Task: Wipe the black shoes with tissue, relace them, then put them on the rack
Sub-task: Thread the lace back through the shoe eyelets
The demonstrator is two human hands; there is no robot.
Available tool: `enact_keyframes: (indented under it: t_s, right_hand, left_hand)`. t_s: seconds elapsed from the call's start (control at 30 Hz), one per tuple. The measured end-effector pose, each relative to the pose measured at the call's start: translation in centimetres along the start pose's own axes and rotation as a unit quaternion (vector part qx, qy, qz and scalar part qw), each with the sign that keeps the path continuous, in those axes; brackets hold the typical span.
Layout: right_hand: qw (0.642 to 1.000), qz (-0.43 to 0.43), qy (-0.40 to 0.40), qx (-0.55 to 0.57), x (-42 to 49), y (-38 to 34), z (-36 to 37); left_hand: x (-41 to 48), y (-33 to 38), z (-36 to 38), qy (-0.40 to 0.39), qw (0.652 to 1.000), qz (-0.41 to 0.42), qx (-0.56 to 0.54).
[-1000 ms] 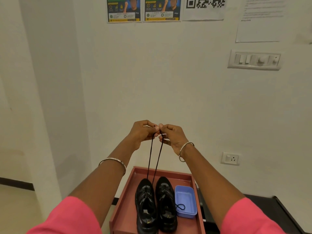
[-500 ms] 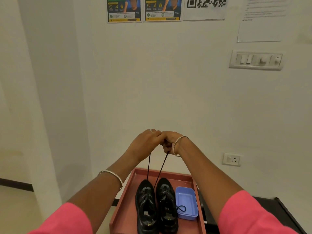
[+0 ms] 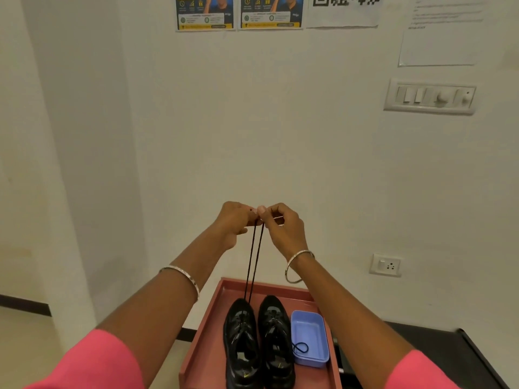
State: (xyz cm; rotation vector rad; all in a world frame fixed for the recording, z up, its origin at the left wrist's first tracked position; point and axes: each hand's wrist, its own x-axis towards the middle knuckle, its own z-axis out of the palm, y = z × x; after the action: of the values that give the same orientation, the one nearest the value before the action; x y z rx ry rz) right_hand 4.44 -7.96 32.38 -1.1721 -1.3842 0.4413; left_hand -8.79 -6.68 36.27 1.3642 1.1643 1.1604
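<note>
Both arms reached forward; left hand [image 3: 234,223] and right hand [image 3: 282,224], touching, each held a pinching grip on the lace [image 3: 254,262] above the left shoe [image 3: 241,341].

Left hand [image 3: 234,223] and right hand [image 3: 280,224] pinch black lace [image 3: 254,262] ends, raised taut from left shoe [image 3: 241,341] on red tray [image 3: 205,343].

The left black shoe [image 3: 241,342] and right black shoe [image 3: 276,336] stand side by side, lower centre. A black lace [image 3: 250,262] rises taut from the left one.
</note>
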Motion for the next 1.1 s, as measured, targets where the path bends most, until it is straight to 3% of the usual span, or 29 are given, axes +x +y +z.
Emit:
enact_keyframes:
  t_s: [0.13, 0.3, 0.4, 0.5, 0.6, 0.67, 0.73, 0.8, 0.87, 0.9, 0.93, 0.97, 1.0, 1.03, 1.07, 1.1]
  right_hand:
    - [0.997, -0.069, 0.042, -0.006, -0.2, 0.6, 0.4]
    - [0.992, -0.094, 0.077, -0.032, 0.8, 1.4, 0.8]
    - [0.994, -0.061, 0.084, -0.037, 1.0, 2.8, 0.5]
    - [0.989, 0.065, 0.132, 0.004, -0.1, 7.9, -2.3]
    - [0.944, 0.246, 0.195, 0.105, -2.9, 14.6, -7.2]
    - [0.873, 0.341, 0.214, 0.275, -4.6, 17.7, -9.2]
    - [0.802, 0.377, 0.224, 0.405, -4.8, 18.3, -9.1]
    - [0.792, 0.381, 0.205, 0.431, -3.8, 17.4, -7.6]
    - [0.869, 0.362, 0.125, 0.314, -1.9, 15.9, -5.8]
    - [0.923, 0.322, 0.062, 0.2, -0.8, 15.2, -5.2]
    - [0.964, 0.256, -0.011, 0.065, 0.1, 14.4, -4.8]
    - [0.978, 0.171, -0.095, -0.079, 0.8, 13.8, -4.6]
    - [0.953, 0.095, -0.19, -0.215, 1.4, 13.3, -4.2]
    - [0.898, 0.046, -0.282, -0.336, 1.9, 12.8, -3.8]
    - [0.834, 0.015, -0.347, -0.428, 2.1, 12.4, -3.2]
    - [0.791, -0.004, -0.377, -0.481, 2.1, 12.3, -2.5]
  left_hand:
    - [0.4, 0.2, -0.6, -0.026, 0.992, -0.09, -0.082]
    - [1.2, -0.2, -0.6, -0.033, 0.987, -0.113, -0.112]
    - [2.4, -1.4, -1.6, 0.035, 0.984, -0.113, -0.134]
    - [2.6, -4.5, -5.4, 0.134, 0.969, -0.134, -0.158]
    - [2.4, -9.7, -10.9, 0.209, 0.944, -0.158, -0.199]
    - [2.3, -12.3, -13.0, 0.238, 0.918, -0.166, -0.271]
    - [2.8, -13.7, -12.7, 0.231, 0.903, -0.155, -0.327]
    - [4.0, -13.7, -10.9, 0.173, 0.946, -0.113, -0.249]
    - [5.5, -12.6, -8.9, 0.094, 0.995, -0.02, 0.01]
    - [6.1, -11.9, -8.1, 0.048, 0.981, 0.048, 0.181]
    - [6.7, -11.2, -7.4, -0.007, 0.932, 0.109, 0.346]
    - [7.2, -10.5, -6.7, -0.06, 0.857, 0.149, 0.49]
    - [7.6, -9.8, -6.1, -0.102, 0.77, 0.166, 0.608]
    - [8.0, -9.4, -5.5, -0.128, 0.687, 0.174, 0.694]
    - [8.3, -9.3, -4.9, -0.143, 0.625, 0.174, 0.747]
    - [8.6, -9.4, -4.4, -0.148, 0.589, 0.175, 0.775]
